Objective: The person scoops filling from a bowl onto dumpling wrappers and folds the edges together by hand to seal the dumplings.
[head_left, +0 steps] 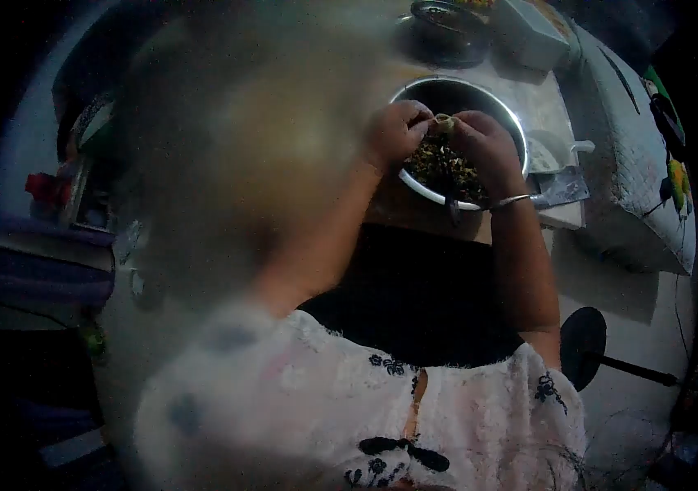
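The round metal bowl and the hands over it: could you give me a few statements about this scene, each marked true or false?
1. The left hand is well away from the right hand. False: their fingertips are close together, at a small pale thing.
2. Both hands are over the metal bowl. True.
3. The bowl is empty. False: a dark, flecked mixture lies in it.
4. A bangle is on the right wrist. True.
5. The person's top is plain black. False: the top is whitish with dark flower patterns.
6. A white box stands beyond the bowl, toward the right. True.
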Demonstrator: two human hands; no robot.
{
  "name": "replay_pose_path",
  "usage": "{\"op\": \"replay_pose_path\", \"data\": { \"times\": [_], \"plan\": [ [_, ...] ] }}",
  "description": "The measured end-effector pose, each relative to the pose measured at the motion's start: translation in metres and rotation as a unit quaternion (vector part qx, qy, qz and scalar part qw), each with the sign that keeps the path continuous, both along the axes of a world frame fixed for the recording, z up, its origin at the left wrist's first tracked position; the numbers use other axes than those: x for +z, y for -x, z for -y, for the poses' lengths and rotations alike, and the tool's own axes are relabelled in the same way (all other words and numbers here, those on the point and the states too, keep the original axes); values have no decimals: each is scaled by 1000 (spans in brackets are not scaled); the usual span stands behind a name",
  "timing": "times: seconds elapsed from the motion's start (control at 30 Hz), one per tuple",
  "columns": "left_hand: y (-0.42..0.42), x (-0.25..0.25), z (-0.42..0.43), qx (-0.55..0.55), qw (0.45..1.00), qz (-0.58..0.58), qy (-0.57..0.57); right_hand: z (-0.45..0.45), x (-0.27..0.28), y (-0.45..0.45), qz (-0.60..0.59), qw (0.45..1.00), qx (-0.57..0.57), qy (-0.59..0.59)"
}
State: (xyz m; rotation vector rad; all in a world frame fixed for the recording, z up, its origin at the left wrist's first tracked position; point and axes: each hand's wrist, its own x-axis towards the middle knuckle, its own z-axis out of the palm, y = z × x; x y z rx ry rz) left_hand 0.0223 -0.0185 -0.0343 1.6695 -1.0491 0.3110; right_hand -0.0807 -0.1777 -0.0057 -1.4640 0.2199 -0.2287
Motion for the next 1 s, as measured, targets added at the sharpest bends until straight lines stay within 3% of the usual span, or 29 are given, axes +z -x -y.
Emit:
{"op": "replay_pose_path", "data": {
  "times": [0.03, 0.1, 0.23, 0.4, 1.0],
  "plan": [
    [0, -1, 1, 0, 1000, 0, 0, 0, 0, 0, 4, 1000, -5, -1],
    [2, 0, 3, -50, 990, -131, 31, 1, -1, -1, 8, 1000, -11, 15],
    [5, 7, -1, -70, 987, -143, -9, 3, -6, -3, 28, 1000, -3, 0],
    [8, 12, -3, -10, 999, -32, -13, -2, 4, 3, 4, 998, -16, 59],
    [5, 8, -4, 20, 999, 22, -22, -5, 2, -2, 14, 994, -29, 106]
  ]
}}
